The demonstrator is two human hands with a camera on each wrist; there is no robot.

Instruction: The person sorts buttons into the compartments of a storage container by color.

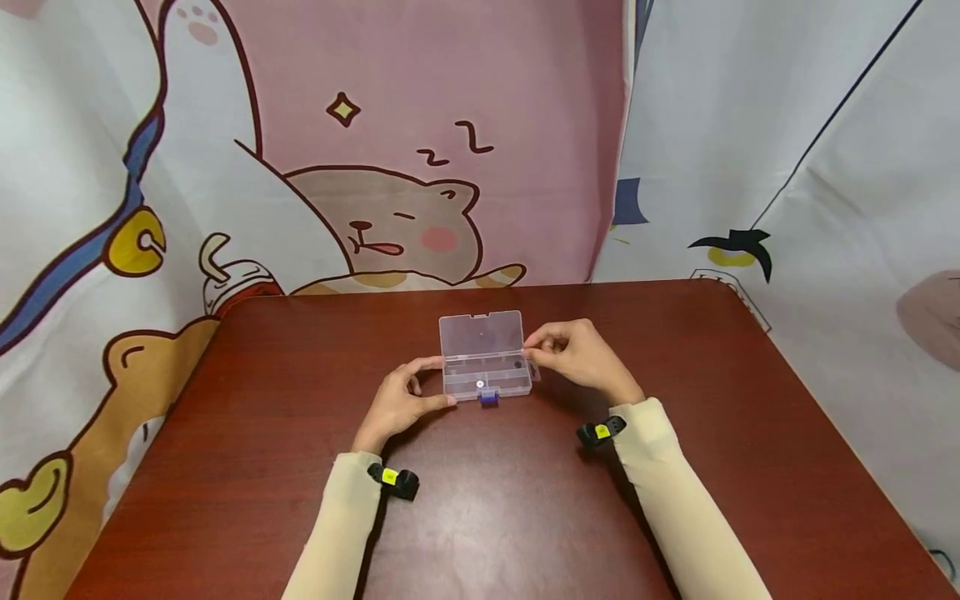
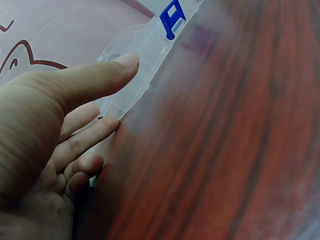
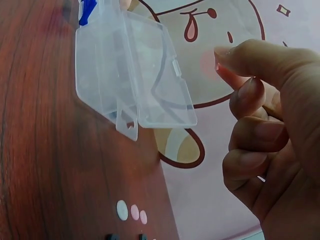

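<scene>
A clear plastic compartment box (image 1: 487,379) with its lid (image 1: 482,333) raised stands on the table. At its front hangs a blue latch (image 2: 172,19). My left hand (image 1: 400,404) holds the box's left end, thumb at the front corner and fingers at the back. Beside the right end, my right hand (image 1: 581,354) pinches a small thin pinkish piece (image 3: 217,61), mostly hidden by the fingertips; its other fingers are curled. Inside the box lie a small white disc (image 1: 480,384) and a small dark piece (image 1: 517,364).
In the right wrist view, a white disc (image 3: 122,210) and two pink discs (image 3: 135,212) lie on the brown table (image 1: 480,517), with small black pieces (image 3: 112,237) at the frame's bottom. A printed cloth (image 1: 450,100) hangs behind the table.
</scene>
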